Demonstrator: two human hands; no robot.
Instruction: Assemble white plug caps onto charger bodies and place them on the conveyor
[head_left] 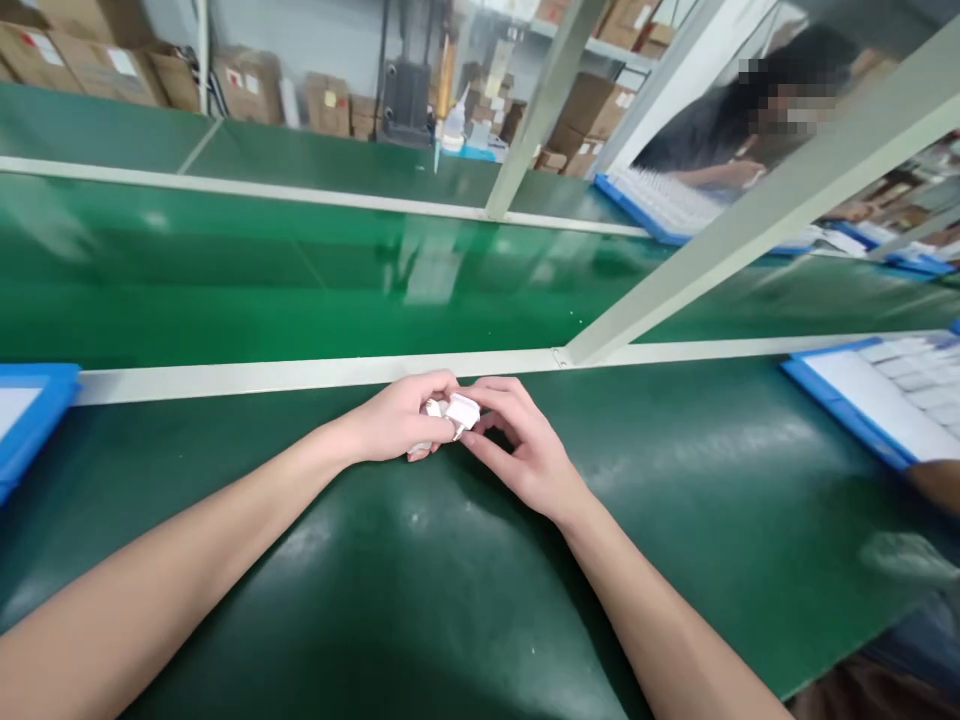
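Close together over the green tabletop, both my hands meet around small white plug adapters. My left hand is closed around at least one white piece, partly hidden by its thumb and fingers. Between the two hands sits a white plug adapter, with what looks like a pin pointing down toward my left thumb. The thumb and fingers of my right hand pinch this adapter from the right side.
A blue-edged tray with rows of white pieces lies at right, another person's hand beside it. Another blue tray is at left. A pale metal rail and slanted post border a glossy green belt. Across sits a person.
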